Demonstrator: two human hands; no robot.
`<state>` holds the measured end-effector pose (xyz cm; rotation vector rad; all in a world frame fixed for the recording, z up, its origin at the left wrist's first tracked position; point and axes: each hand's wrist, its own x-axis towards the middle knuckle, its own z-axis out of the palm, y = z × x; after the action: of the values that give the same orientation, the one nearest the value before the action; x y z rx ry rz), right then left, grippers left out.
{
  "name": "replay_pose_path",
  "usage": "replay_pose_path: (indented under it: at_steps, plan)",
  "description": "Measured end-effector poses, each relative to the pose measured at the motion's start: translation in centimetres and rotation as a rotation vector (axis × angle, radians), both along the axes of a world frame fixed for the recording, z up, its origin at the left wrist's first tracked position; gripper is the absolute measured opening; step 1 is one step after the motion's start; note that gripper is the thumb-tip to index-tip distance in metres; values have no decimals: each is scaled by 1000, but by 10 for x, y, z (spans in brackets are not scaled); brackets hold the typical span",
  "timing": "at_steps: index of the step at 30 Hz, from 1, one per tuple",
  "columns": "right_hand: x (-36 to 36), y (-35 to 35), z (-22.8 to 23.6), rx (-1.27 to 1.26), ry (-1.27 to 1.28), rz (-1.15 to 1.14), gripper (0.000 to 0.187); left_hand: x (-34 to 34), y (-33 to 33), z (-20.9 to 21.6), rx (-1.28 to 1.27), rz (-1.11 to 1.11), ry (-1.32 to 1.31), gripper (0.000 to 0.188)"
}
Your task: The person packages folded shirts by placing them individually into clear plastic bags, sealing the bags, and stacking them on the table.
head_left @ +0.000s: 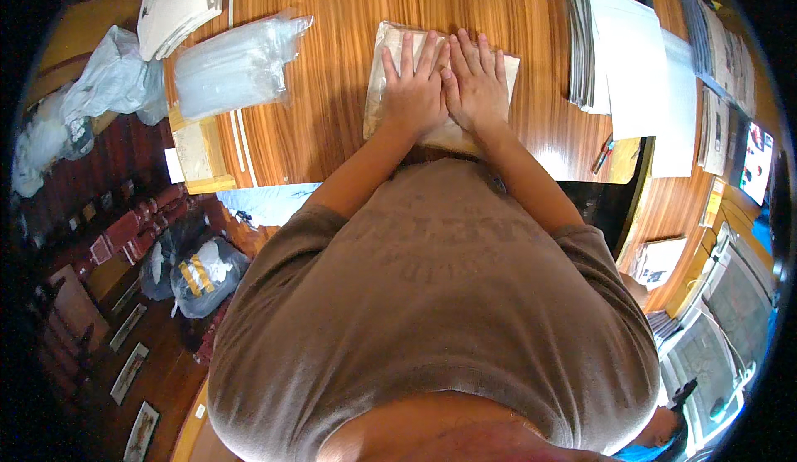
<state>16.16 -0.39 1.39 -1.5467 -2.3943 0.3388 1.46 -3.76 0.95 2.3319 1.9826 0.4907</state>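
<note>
A flat beige packet (375, 88), partly wrapped in clear plastic, lies on the wooden table (332, 130) in front of my body. My left hand (415, 92) rests palm down on its left and middle part, fingers spread. Beside it my right hand (479, 88) presses flat on the right part, fingers stretched away from me. The two thumbs meet or overlap near the packet's middle. Much of the packet's top is hidden under both hands, so what is inside cannot be made out.
Clear plastic sleeves (232, 68) lie on the left, below a beige stack (180, 9). White sheets (635, 55) are piled at right, with a pen (604, 155) near the table edge. Filled plastic bags (207, 278) stand lower left. A lit screen (755, 163) is far right.
</note>
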Motion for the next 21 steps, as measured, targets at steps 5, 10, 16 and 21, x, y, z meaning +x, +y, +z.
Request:
replay_pose_path:
  at_steps: [5, 10, 16, 21]
  plan:
    - [-1, 3, 2, -61, -102, 14, 68, -1, 1, -8, -31, 13, -4, 56]
    - [-1, 4, 4, -88, -101, 15, 70, -3, 2, -2, -76, 7, -15, 56]
    - [1, -1, 2, -27, -82, 28, 74, -27, -6, 5, -120, -65, -305, 61]
    - [-1, 3, 3, 11, -93, 24, 76, -86, -49, 1, -191, -291, -60, 83]
